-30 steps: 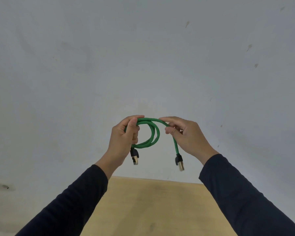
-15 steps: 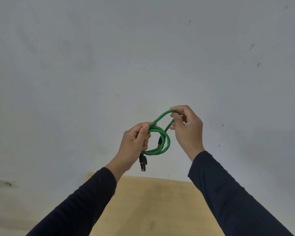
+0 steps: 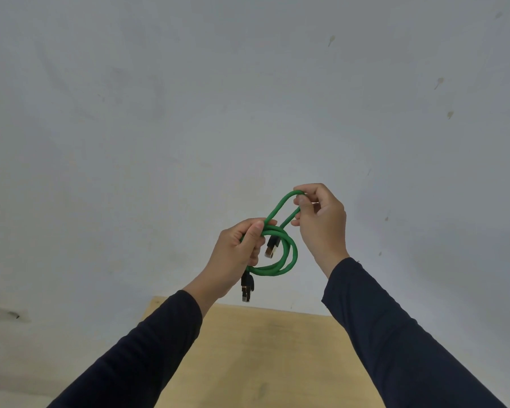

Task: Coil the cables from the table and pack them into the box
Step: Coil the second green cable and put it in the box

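Note:
A green network cable hangs in the air in front of a pale wall, wound into a small round coil. My left hand grips the coil at its left side. One black plug dangles below that hand. My right hand pinches a raised loop of the cable up and to the right of the coil. The other plug, with a gold tip, hangs inside the coil's ring. No box is in view.
A light wooden table lies below my arms, with its far edge against the grey-white wall. Two dark marks sit low on the wall at the left.
My right hand has risen and swung the cable's free end over, so its plug now hangs inside the coil. My left hand kept its hold on the coil and drifted slightly right.

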Available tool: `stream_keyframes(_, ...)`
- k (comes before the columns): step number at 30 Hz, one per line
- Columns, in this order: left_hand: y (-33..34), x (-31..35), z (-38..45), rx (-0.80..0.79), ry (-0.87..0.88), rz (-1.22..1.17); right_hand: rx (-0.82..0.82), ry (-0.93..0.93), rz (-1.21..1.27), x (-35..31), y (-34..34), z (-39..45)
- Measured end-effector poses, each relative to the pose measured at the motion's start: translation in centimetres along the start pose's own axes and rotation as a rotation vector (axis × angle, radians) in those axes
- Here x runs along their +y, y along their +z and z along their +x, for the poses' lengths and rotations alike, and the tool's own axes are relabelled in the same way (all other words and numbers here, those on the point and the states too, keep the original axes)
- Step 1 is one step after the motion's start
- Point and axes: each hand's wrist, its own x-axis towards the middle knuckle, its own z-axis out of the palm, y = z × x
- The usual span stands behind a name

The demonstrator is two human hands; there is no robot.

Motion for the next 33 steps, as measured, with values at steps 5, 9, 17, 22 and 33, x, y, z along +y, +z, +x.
stream_keyframes(5,-0.4,-0.2,0.2,0.018,0.027,0.034,-0.018,0.098,0.045,0.4,0.5,0.1)
stream_keyframes(9,-0.9,-0.4,0.5,0.144,0.045,0.029,-0.139,0.223,0.079,1.2,0.5,-0.5)
stream_keyframes(17,-0.8,-0.8,0.7,0.133,-0.053,-0.263,-0.250,0.290,0.024,2.3,1.1,-2.3)
stream_keyframes(22,-0.9,-0.8,1.0,0.141,-0.014,-0.279,-0.288,0.289,0.096,1.8,1.4,-3.1)
stream_keyframes(33,-1.2,-1.4,1.2,0.108,-0.178,-0.321,-0.254,-0.037,-0.147,3.1,2.0,-3.7)
